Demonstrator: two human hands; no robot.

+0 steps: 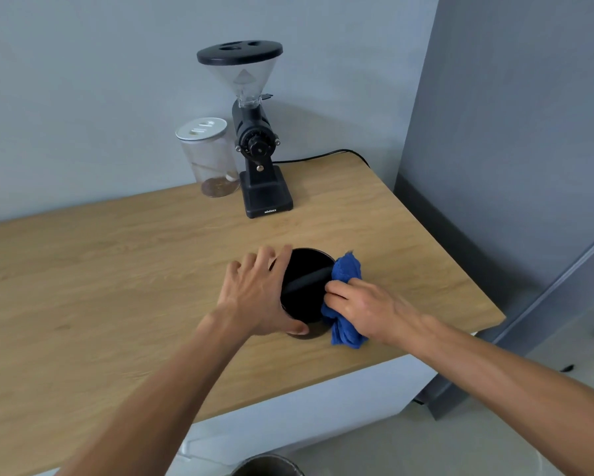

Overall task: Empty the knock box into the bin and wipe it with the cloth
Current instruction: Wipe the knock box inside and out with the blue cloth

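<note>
The round black knock box (306, 293) stands upright on the wooden counter (117, 269), its bar running across the opening. My left hand (258, 293) wraps around its left side, thumb at the front and fingers spread over the far rim. My right hand (364, 307) presses a bunched blue cloth (345, 273) against the right rim of the box, fingertips near the end of the bar. The dark rim of a bin (268, 465) shows on the floor at the bottom edge of the view.
A black coffee grinder (258, 142) with a clear hopper stands at the back of the counter, its cable trailing right. A clear jar (211, 159) with a white lid sits left of it. The counter's right edge lies close to the cloth. A grey wall panel stands at right.
</note>
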